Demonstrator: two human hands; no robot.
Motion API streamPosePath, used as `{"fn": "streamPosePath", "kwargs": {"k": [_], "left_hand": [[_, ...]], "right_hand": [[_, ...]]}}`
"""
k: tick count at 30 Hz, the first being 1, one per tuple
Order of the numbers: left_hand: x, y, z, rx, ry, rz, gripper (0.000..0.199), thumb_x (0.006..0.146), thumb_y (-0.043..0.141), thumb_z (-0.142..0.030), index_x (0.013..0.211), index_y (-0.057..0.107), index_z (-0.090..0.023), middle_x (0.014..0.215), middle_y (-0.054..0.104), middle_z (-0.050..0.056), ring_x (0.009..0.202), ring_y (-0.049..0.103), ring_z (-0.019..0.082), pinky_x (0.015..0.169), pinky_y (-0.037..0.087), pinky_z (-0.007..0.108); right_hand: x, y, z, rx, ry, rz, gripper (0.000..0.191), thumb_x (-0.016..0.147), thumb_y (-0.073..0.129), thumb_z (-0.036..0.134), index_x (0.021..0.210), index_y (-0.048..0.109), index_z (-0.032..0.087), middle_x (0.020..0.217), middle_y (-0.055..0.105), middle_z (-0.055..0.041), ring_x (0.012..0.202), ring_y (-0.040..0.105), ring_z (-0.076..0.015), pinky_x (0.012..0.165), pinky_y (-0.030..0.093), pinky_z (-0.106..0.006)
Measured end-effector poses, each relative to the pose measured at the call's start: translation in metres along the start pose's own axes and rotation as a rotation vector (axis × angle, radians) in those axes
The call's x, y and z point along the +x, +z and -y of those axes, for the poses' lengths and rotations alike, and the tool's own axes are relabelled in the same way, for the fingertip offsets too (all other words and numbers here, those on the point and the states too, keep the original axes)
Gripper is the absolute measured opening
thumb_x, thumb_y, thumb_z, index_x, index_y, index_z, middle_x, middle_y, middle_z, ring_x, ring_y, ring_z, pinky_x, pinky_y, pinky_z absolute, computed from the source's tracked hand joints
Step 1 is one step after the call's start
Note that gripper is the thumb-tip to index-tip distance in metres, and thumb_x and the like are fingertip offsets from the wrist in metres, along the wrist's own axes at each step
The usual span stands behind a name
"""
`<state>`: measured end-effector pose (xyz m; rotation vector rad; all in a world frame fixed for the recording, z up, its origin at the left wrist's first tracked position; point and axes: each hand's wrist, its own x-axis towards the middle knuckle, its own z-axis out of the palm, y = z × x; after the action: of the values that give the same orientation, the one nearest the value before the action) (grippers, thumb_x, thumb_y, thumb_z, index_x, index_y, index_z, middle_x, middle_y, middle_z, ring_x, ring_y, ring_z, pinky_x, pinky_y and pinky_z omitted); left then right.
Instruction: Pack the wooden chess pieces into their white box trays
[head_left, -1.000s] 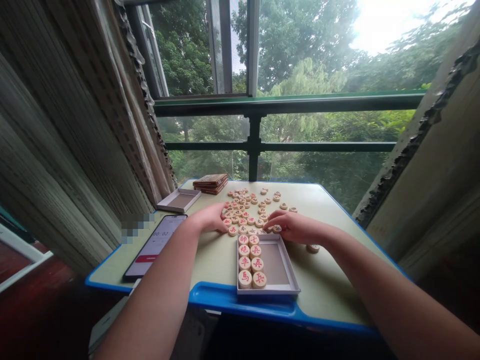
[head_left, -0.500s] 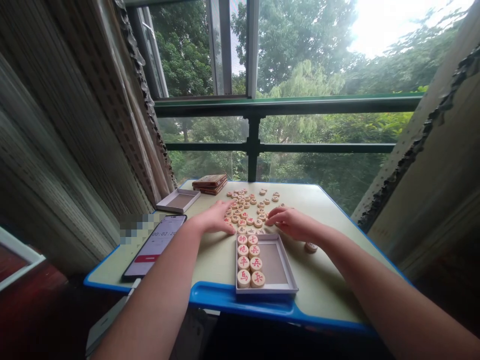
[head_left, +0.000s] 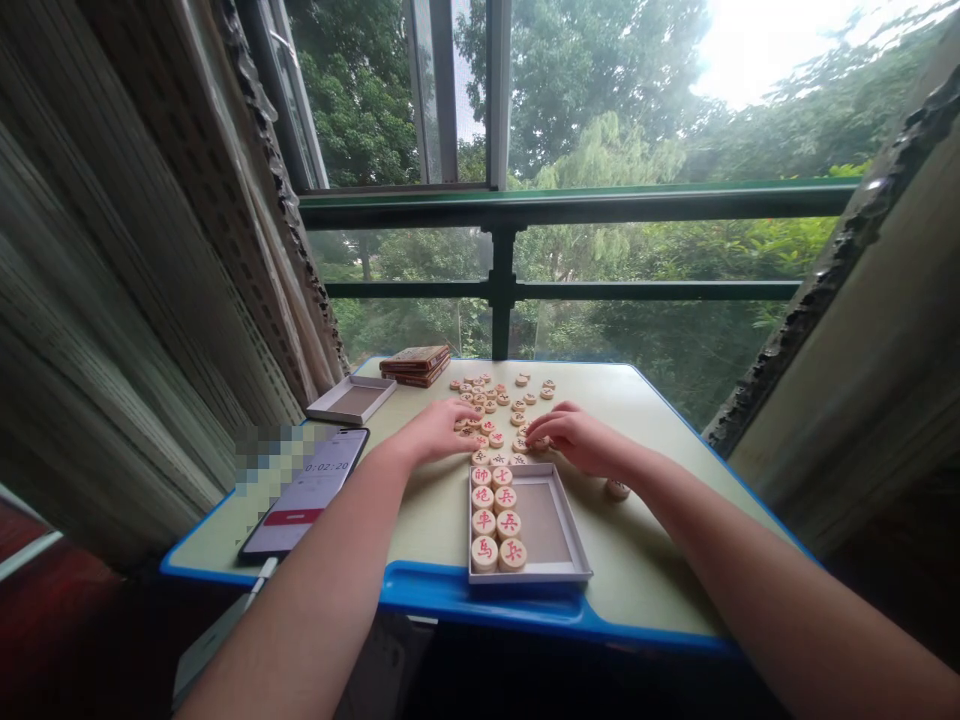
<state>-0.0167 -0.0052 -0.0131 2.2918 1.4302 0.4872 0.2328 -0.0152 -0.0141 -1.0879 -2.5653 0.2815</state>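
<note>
Round wooden game pieces (head_left: 496,439) lie in a loose cluster mid-table, some marked in red and some in black, just beyond a shallow white box (head_left: 546,525). Inside the box, eight red-marked pieces stand face up in two columns of four along the left side, and its brownish bottom shows to their right. A second shallow tray (head_left: 352,398) sits at the left edge of the table (head_left: 667,570), its bottom also showing. The left hand (head_left: 435,432) curves its parted fingers round the cluster's left side; the right hand (head_left: 577,438) bends its fingers over the right. Whether either grips a piece, I cannot tell.
</note>
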Motion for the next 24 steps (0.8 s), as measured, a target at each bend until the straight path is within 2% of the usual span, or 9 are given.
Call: {"fn": "streamPosePath", "kwargs": {"k": [3,6,10,12,15,17,21,24], "left_hand": [[0.002,0.003,-0.002,0.017,-0.007,0.016,0.035,0.069,0.065,-0.041,0.097,0.071,-0.021,0.118,0.061,0.007,0.115,0.051,0.026,0.102,0.036,0.034],[0.004,0.005,-0.006,0.038,0.003,-0.031,0.026,0.073,0.062,-0.032,0.094,0.072,-0.02,0.113,0.064,0.006,0.111,0.054,0.024,0.1,0.039,0.032],[0.006,0.008,-0.011,0.048,0.037,-0.098,0.025,0.076,0.056,-0.023,0.094,0.073,-0.019,0.115,0.063,0.006,0.107,0.056,0.022,0.099,0.04,0.032],[0.005,0.01,-0.014,0.019,0.093,-0.062,0.026,0.075,0.055,-0.023,0.094,0.073,-0.021,0.116,0.062,0.005,0.108,0.055,0.021,0.1,0.039,0.031],[0.005,0.012,-0.017,0.012,0.178,0.037,0.028,0.075,0.048,-0.018,0.085,0.075,-0.022,0.116,0.063,0.003,0.111,0.053,0.021,0.102,0.037,0.032],[0.005,0.013,-0.018,0.032,0.181,0.056,0.03,0.075,0.046,-0.017,0.082,0.075,-0.021,0.115,0.064,0.002,0.113,0.051,0.022,0.103,0.035,0.033],[0.007,0.015,-0.015,0.023,0.121,-0.022,0.033,0.078,0.045,-0.019,0.097,0.071,-0.02,0.12,0.062,0.003,0.117,0.049,0.02,0.105,0.033,0.031],[0.009,0.022,-0.011,0.045,0.019,-0.085,0.045,0.081,0.042,-0.023,0.123,0.056,-0.017,0.137,0.047,0.006,0.129,0.038,0.022,0.111,0.023,0.035]], "right_hand": [[0.0,0.0,0.0,-0.006,-0.002,-0.044,0.039,0.078,0.042,0.002,0.094,0.072,0.021,0.105,0.069,-0.0032,0.096,0.056,-0.0193,0.09,0.041,-0.036],[0.0,0.002,0.0,-0.024,-0.036,0.01,0.039,0.078,0.044,0.005,0.099,0.071,0.023,0.11,0.067,-0.0026,0.097,0.054,-0.0201,0.089,0.041,-0.036],[0.0,0.001,0.003,-0.023,0.005,-0.001,0.035,0.078,0.046,0.008,0.097,0.072,0.022,0.108,0.067,-0.0029,0.097,0.054,-0.0206,0.09,0.039,-0.036],[-0.001,-0.003,0.008,0.031,0.013,0.003,0.034,0.079,0.046,0.009,0.096,0.072,0.022,0.107,0.067,-0.0029,0.099,0.053,-0.02,0.093,0.038,-0.036],[-0.002,-0.009,0.015,0.14,-0.009,0.136,0.031,0.079,0.049,0.014,0.096,0.072,0.024,0.108,0.067,-0.0002,0.105,0.051,-0.0204,0.097,0.035,-0.035],[-0.003,-0.011,0.018,0.147,0.008,0.177,0.029,0.079,0.052,0.019,0.098,0.072,0.025,0.108,0.067,-0.0003,0.108,0.049,-0.0226,0.098,0.035,-0.038],[-0.002,-0.01,0.013,0.098,0.063,0.043,0.028,0.082,0.049,0.025,0.099,0.071,0.022,0.111,0.066,-0.0041,0.108,0.05,-0.0236,0.099,0.035,-0.04],[-0.001,-0.004,0.003,-0.006,0.205,-0.066,0.035,0.087,0.044,0.032,0.112,0.065,0.022,0.125,0.058,-0.0065,0.118,0.046,-0.0247,0.103,0.033,-0.042]]}}
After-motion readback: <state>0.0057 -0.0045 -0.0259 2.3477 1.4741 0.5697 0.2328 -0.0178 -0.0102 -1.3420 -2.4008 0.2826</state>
